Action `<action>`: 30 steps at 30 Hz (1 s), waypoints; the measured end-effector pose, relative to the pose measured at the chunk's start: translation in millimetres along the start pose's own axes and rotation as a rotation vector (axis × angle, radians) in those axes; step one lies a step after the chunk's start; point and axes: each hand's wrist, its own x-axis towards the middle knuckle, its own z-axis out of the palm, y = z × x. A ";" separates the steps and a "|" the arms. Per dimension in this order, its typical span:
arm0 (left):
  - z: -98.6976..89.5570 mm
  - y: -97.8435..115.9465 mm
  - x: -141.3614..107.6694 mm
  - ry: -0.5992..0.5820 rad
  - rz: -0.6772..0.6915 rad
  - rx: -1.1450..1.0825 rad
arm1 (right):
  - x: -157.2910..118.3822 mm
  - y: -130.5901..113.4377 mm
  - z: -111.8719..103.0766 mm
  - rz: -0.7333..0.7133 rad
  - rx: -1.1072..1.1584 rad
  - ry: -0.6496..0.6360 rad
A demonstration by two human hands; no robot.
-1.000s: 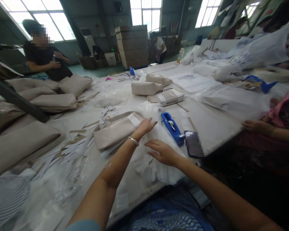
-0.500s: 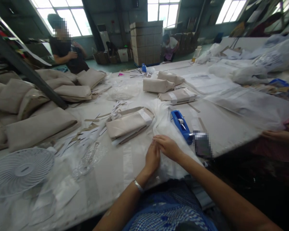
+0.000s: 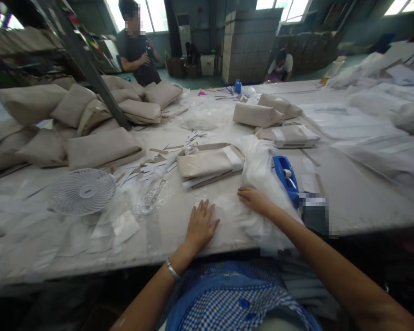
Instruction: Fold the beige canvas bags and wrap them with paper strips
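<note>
My left hand (image 3: 202,225) lies flat on the white tabletop (image 3: 179,225) with its fingers spread and nothing in it. To its right, my right hand (image 3: 254,200) rests on a heap of thin white plastic sheeting (image 3: 262,170), fingers stretched out. Just beyond both hands sits a folded beige bag (image 3: 207,163) with a pale band around one end. A blue tape dispenser (image 3: 285,177) stands on the far right side of the sheeting, apart from my right hand.
A pile of beige padded bags (image 3: 103,147) fills the left, beside a slanted metal post (image 3: 86,69). Nearer are a white fan grille (image 3: 84,191) and paper strips (image 3: 148,168). More folded bags (image 3: 258,115) lie farther back. A person (image 3: 138,50) stands across the table.
My hands were together on the sheeting; now they are apart, the left moved left onto the tabletop. The view has turned left.
</note>
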 end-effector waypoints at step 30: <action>-66.2 -76.5 106.0 0.145 0.234 0.487 | 117.1 -110.6 59.1 0.408 1.562 0.064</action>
